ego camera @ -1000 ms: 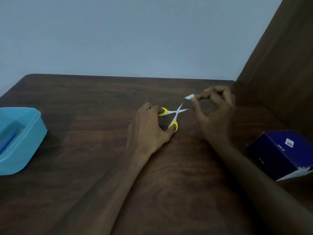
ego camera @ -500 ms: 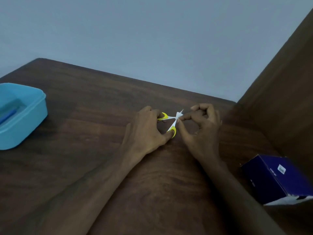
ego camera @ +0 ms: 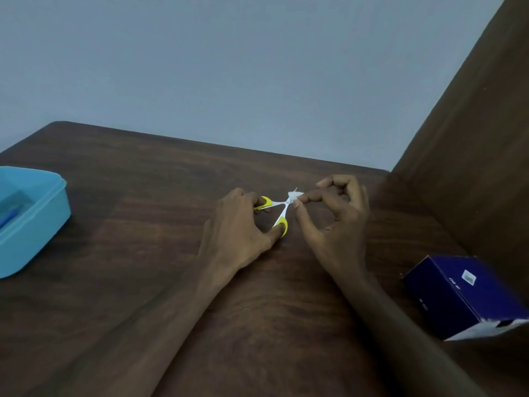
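Note:
Small scissors (ego camera: 282,208) with yellow handles and pale blades lie spread apart at the middle of the dark wooden table (ego camera: 148,213). My left hand (ego camera: 240,224) grips them, thumb in the near yellow loop and fingers in the far one. My right hand (ego camera: 335,219) pinches a tiny white scrap of paper (ego camera: 294,194) between thumb and forefinger, right at the blades' crossing. The blade tips are mostly hidden behind the scrap and my fingers.
A light blue plastic tub (ego camera: 31,219) with a blue pen inside sits at the left edge. A dark blue cardboard box (ego camera: 469,293) with an open white flap lies at the right. A brown wooden panel (ego camera: 472,156) walls the right side.
My right hand has brought the white scrap down and left from a raised position into the spread scissor blades. My left hand kept its hold on the scissors. The camera view tilted.

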Motion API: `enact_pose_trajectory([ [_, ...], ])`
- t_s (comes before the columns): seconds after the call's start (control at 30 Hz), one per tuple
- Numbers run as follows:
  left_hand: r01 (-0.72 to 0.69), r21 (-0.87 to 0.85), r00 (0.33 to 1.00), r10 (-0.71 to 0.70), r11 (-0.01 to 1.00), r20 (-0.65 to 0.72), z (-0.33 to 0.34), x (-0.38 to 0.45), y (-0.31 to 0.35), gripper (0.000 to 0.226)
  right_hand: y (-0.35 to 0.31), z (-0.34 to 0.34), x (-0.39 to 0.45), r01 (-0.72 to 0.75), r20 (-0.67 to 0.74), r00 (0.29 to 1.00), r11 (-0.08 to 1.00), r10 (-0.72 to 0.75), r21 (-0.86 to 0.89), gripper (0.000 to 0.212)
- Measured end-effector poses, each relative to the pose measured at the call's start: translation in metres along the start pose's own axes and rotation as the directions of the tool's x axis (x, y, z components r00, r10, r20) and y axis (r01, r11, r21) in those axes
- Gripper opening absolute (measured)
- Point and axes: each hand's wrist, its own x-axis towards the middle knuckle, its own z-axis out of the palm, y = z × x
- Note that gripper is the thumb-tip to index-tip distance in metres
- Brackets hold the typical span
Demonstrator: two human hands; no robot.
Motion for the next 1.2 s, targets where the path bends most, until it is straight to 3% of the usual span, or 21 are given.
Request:
enact_pose_trajectory([
  [0.13, -0.022, -0.016, 1.0, 0.021, 1.0, -0.019, -0.001, -0.002, 0.001, 0.047, 0.0, 0.008, -0.005, -0.013, 0.14, 0.99, 0.998, 0.022, -0.066, 0.006],
  [0.23, -0.021, -0.013, 0.999, 0.021, 1.0, -0.025, -0.002, -0.001, 0.002, 0.045, 0.001, 0.009, -0.005, -0.078, 0.171, 0.982, 0.997, 0.08, -0.017, 0.006],
  [0.33, -0.025, -0.013, 0.999, 0.024, 1.0, -0.022, -0.002, -0.001, 0.002, 0.044, 0.0, 0.008, -0.006, -0.047, 0.209, 0.977, 0.998, 0.039, 0.032, 0.006],
  [0.5, -0.033, 0.014, 0.999, 0.033, 0.999, -0.038, -0.001, -0.001, 0.001, 0.05, 0.002, 0.01, -0.004, -0.098, 0.139, 0.985, 0.995, 0.099, -0.009, 0.007],
  [0.67, -0.039, 0.008, 0.998, 0.039, 0.999, -0.054, 0.0, 0.0, 0.0, 0.049, -0.003, 0.012, -0.007, -0.015, 0.188, 0.982, 0.998, 0.004, 0.057, 0.006],
  [0.8, -0.049, 0.012, 0.997, 0.05, 0.999, -0.059, 0.0, -0.001, -0.001, 0.055, 0.001, 0.011, -0.006, -0.104, 0.121, 0.987, 0.995, 0.101, 0.014, 0.007],
  [0.97, -0.051, -0.016, 0.995, 0.05, 0.999, -0.087, 0.002, -0.001, -0.003, 0.057, 0.0, 0.011, -0.007, -0.132, 0.187, 0.976, 0.986, 0.111, 0.104, 0.007],
  [1.13, -0.06, -0.084, 0.991, 0.049, 0.995, -0.124, 0.004, 0.002, -0.005, 0.057, 0.0, 0.008, -0.002, -0.252, 0.039, 0.968, 0.958, 0.249, 0.135, 0.01],
  [1.2, -0.065, -0.108, 0.987, 0.048, 0.992, -0.154, 0.006, 0.002, -0.007, 0.053, 0.004, 0.011, -0.004, -0.343, 0.08, 0.939, 0.916, 0.333, 0.209, 0.01],
])
